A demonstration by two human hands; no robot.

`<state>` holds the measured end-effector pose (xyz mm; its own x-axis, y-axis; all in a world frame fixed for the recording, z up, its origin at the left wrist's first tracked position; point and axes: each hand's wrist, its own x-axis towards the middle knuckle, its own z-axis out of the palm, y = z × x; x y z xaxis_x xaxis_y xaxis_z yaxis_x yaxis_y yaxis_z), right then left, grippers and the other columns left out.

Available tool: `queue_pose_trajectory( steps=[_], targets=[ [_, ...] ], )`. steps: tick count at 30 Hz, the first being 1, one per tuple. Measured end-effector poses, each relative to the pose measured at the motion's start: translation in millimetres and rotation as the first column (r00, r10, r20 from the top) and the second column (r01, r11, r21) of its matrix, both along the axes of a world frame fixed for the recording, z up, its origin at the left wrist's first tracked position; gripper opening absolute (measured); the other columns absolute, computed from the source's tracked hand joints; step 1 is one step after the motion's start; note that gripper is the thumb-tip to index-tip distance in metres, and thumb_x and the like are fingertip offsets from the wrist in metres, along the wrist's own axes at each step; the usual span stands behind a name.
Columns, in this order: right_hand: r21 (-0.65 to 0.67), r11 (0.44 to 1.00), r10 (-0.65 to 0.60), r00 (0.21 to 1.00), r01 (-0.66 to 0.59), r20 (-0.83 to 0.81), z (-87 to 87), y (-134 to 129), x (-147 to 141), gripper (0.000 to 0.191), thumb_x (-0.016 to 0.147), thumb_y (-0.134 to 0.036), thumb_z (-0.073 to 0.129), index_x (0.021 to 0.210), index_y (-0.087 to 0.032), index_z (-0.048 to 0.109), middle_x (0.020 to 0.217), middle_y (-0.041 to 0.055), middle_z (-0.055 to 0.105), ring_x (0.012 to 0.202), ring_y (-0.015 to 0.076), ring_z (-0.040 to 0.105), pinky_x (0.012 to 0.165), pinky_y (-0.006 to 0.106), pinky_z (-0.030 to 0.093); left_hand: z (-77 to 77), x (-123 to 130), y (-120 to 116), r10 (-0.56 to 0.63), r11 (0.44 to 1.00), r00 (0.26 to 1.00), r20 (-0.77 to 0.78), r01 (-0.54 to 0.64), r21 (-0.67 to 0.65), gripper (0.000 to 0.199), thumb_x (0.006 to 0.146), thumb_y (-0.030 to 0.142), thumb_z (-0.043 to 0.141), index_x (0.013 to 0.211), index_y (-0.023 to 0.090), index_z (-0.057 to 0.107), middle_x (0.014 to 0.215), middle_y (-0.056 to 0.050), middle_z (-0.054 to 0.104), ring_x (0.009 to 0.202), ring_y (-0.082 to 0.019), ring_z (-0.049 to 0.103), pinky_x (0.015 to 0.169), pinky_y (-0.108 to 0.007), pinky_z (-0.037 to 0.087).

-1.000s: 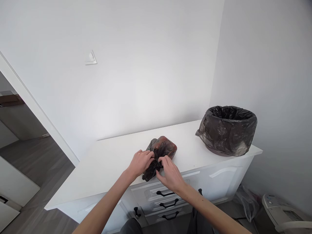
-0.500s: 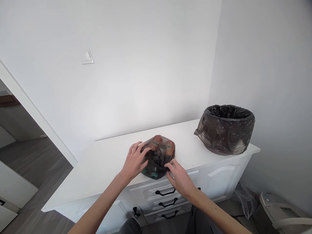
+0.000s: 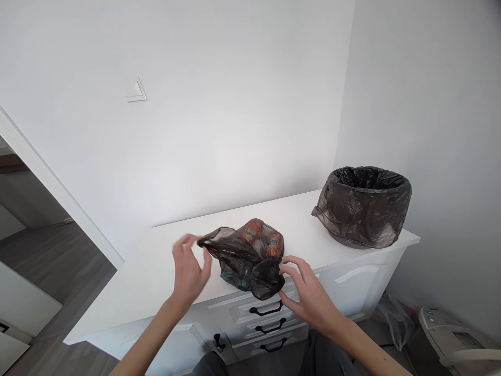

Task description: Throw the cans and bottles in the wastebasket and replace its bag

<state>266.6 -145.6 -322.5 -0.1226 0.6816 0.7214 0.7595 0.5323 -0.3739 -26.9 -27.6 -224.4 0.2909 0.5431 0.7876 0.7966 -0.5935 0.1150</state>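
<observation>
A thin black plastic bag (image 3: 238,253) lies near the front edge of the white cabinet top, its loose top pulled out to the left. Through the film I see orange-red cans or packs with print and something green. At the drawn-out tip of the bag, my left hand (image 3: 190,269) has its fingers on the film. On the right, my right hand (image 3: 307,292) curls its fingers and thumb against the bunched dark end, which hangs slightly over the cabinet edge. The exact contact of both sets of fingertips is partly hidden.
A bin (image 3: 364,214) lined with a black bag stands at the right end of the white cabinet (image 3: 180,308). Black handles (image 3: 270,328) stick out from the drawers below. A pale appliance (image 3: 450,334) and clear plastic sit at lower right. A doorway is at left.
My left hand has moved left and drawn part of the bag's top out with it. My right hand has shifted slightly right and down, and the bunched end has spread toward it.
</observation>
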Motion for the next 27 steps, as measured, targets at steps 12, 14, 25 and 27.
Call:
queue_pose_trajectory(
  steps=[12, 14, 25, 27],
  targets=[
    [-0.294, 0.833, 0.541, 0.799, -0.468, 0.261, 42.4, -14.2, -16.7, 0.037, 0.080, -0.003, 0.056, 0.108, -0.024, 0.068, 0.102, 0.0043, 0.071, 0.111, 0.0218, 0.063, 0.110, 0.043, 0.046, -19.7, -4.3, -39.3, -0.360, 0.931, 0.699, -0.618, 0.314, -0.187, 0.014, 0.092, 0.013, 0.054, 0.088, 0.023, 0.063, 0.085, -0.003, 0.064, 0.089, -0.022, 0.060, 0.102, -0.048, 0.044],
    [-0.334, 0.778, 0.607, 0.773, -0.531, 0.185, 42.5, -27.0, -10.9, 0.042, 0.076, -0.002, 0.054, 0.106, -0.025, 0.069, 0.100, 0.0023, 0.072, 0.110, 0.0199, 0.064, 0.111, 0.040, 0.045, -13.7, -23.9, -45.6, -0.431, 0.901, 0.652, -0.623, 0.351, -0.256, 0.013, 0.087, 0.013, 0.057, 0.080, 0.023, 0.061, 0.086, -0.003, 0.063, 0.090, -0.023, 0.060, 0.099, -0.046, 0.046],
    [-0.156, 0.913, 0.407, 0.843, -0.376, 0.351, 37.6, 24.8, -35.4, 0.037, 0.093, -0.007, 0.050, 0.126, -0.018, 0.063, 0.117, 0.0100, 0.071, 0.121, 0.0232, 0.062, 0.120, 0.050, 0.041, -48.0, 31.3, -51.3, -0.149, 0.968, 0.846, -0.511, 0.021, -0.248, 0.029, 0.104, 0.035, 0.043, 0.115, 0.018, 0.063, 0.103, -0.013, 0.073, 0.092, -0.029, 0.071, 0.078, -0.042, 0.058],
    [-0.091, 0.945, 0.323, 0.856, -0.314, 0.403, 26.9, 31.2, -33.7, 0.037, 0.094, -0.009, 0.051, 0.128, -0.019, 0.063, 0.124, 0.0112, 0.068, 0.132, 0.0266, 0.055, 0.121, 0.055, 0.039, -66.7, 36.8, -44.7, -0.077, 0.975, 0.846, -0.527, -0.047, -0.218, 0.035, 0.103, 0.040, 0.046, 0.118, 0.017, 0.066, 0.103, -0.017, 0.074, 0.091, -0.033, 0.072, 0.076, -0.046, 0.060]
  ],
)
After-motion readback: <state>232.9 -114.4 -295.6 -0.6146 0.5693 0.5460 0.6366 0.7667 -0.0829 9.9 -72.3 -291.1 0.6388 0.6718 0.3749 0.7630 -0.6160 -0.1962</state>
